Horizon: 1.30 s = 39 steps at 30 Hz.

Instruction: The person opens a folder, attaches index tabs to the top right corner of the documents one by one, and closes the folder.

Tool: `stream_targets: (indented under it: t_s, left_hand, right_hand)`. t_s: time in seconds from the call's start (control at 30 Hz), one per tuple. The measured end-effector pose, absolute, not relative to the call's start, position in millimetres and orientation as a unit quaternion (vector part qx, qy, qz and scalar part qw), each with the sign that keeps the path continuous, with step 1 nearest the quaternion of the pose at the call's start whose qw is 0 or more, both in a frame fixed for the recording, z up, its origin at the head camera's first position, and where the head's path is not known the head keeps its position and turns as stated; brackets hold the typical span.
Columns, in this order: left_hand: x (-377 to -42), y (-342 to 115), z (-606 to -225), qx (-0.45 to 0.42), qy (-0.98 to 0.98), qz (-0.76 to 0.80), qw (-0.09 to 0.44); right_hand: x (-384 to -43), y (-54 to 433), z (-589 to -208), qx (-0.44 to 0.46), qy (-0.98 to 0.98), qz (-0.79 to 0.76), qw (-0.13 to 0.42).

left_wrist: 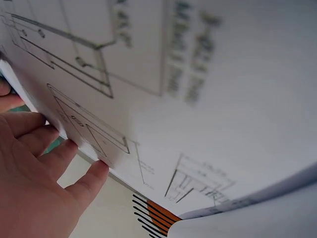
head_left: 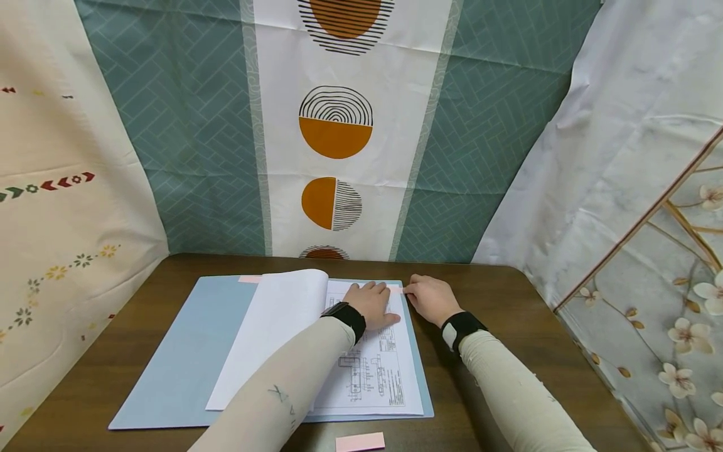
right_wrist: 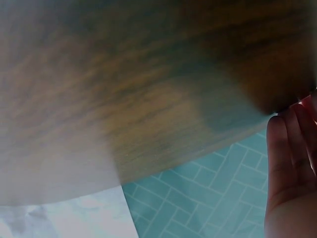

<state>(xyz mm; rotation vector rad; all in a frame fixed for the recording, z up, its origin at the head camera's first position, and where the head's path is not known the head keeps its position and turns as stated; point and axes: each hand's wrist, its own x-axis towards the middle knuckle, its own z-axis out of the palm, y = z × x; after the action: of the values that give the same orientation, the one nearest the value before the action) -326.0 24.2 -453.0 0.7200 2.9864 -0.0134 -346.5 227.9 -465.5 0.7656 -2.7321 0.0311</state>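
Note:
A light-blue folder [head_left: 175,364] lies spread on the table, holding a stack of paper. One white page [head_left: 271,339] is turned over to the left and curls at its top. On the right lies a sheet with technical drawings [head_left: 390,376]. My left hand [head_left: 369,304] rests on the upper part of that sheet, fingers extended; in the left wrist view its fingertips [left_wrist: 101,168] touch the paper near its edge. At the sheet's top right corner, my right hand [head_left: 432,298] pinches the end of a pink sticky note [head_left: 395,289]. The right thumb is mostly hidden.
A pink sticky-note pad [head_left: 359,442] lies at the table's front, below the folder. Another pink note [head_left: 250,279] shows at the folder's top left. The brown wooden table [head_left: 480,282] ends at a patterned cloth [head_left: 361,207] hanging behind.

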Motion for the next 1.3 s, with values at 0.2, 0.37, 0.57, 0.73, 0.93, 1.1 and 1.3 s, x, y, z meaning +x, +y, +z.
stream_targets:
  t_s: [0.2,0.37,0.57,0.73,0.93,1.1,1.3]
  left_hand:
    - [-315,20,-445,0.242,0.97,-0.019,0.022]
    - [-308,11,-445,0.244,0.969,-0.035,0.008]
    - [-281,-4,-434,0.265,0.963,-0.043,-0.019]
    - [-247,-16,-425,0.308,0.95,-0.045,-0.02]
    - [-212,-31,-423,0.34,0.94,-0.03,-0.011]
    - [-191,-45,-424,0.357,0.934,-0.015,-0.005]
    - [-174,-54,-426,0.372,0.928,-0.008,-0.001]
  right_hand:
    - [-343,230,-467,0.27,-0.95,0.011,0.158]
    - [-337,233,-467,0.266,-0.953,0.003,0.146]
    - [-329,235,-465,0.263,-0.958,0.004,0.115]
    - [-321,240,-467,0.252,-0.96,0.019,0.121]
    - [-309,246,-470,0.266,-0.952,0.015,0.149]
    - [-288,246,-466,0.287,-0.947,0.006,0.144]
    - [-263,245,-464,0.309,-0.941,0.006,0.134]
